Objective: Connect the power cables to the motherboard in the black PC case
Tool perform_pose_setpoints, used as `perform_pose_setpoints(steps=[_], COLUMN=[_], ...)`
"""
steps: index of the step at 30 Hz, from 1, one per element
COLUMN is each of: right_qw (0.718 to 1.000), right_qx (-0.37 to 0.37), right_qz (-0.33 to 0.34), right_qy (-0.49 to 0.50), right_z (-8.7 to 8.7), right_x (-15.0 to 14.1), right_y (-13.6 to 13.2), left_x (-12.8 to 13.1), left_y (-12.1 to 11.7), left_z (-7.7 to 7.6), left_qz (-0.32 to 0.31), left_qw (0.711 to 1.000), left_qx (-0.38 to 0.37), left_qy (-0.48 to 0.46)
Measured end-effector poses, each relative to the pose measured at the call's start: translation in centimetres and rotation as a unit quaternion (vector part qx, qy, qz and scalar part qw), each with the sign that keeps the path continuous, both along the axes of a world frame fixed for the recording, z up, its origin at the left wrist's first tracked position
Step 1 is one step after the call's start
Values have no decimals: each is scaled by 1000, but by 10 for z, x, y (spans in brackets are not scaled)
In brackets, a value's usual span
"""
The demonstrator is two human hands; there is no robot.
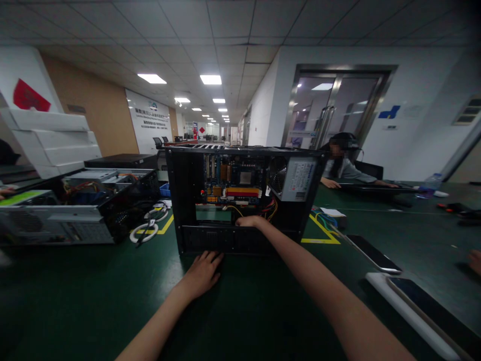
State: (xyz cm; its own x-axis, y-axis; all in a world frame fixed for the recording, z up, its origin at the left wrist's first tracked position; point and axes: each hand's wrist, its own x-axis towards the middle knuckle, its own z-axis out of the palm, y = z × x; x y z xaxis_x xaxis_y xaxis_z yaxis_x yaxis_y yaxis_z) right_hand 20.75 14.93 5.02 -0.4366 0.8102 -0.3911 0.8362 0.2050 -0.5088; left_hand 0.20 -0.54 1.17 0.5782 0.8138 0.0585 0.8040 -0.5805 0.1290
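An open black computer case [206, 239] stands upright on its side edge before me, its inside facing me. Within it are a motherboard [235, 173] with red and yellow memory slots, a power supply [299, 179] at the upper right and loose coloured cables [276, 206]. My right hand [248, 221] reaches over the lower rail into the case, its fingers curled; whatever they hold is hidden. Flat on the table, my left hand [205, 273] has its fingers apart, with the tips at the bottom edge of the case.
Another opened computer case [80, 223] lies to the left, with a coiled white cable [144, 232] beside it. Phones [374, 252] and a white slab [409, 311] lie at the right. A person [347, 165] sits across the green table [240, 311], near a plastic bottle [432, 184].
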Motion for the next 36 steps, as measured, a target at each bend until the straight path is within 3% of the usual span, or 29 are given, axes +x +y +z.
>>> perform_pose_setpoints(steps=[4,7,13,18,25,30,36], right_qw=[995,984,941,863,757,721,699], right_qx=[93,133,81,69,-68,-156,-169], right_qz=[9,-35,-155,-263,-422,-456,-441], right_qy=[37,114,289,425,494,498,536], right_z=[2,6,16,22,20,17,11], right_x=[2,4,2,4,17,21,23], right_y=[-2,-10,-24,-24,-17,-11,-2], left_x=[0,0,0,0,0,0,-1], left_y=[1,1,1,0,-1,0,2], left_z=[-2,-3,-3,-2,2,0,-3], left_qz=[-5,-6,-7,-3,4,-3,-3], left_qw=[1000,1000,1000,1000,1000,1000,1000], left_qx=[6,9,12,3,-7,0,-1], left_qy=[7,8,7,3,0,-4,-3])
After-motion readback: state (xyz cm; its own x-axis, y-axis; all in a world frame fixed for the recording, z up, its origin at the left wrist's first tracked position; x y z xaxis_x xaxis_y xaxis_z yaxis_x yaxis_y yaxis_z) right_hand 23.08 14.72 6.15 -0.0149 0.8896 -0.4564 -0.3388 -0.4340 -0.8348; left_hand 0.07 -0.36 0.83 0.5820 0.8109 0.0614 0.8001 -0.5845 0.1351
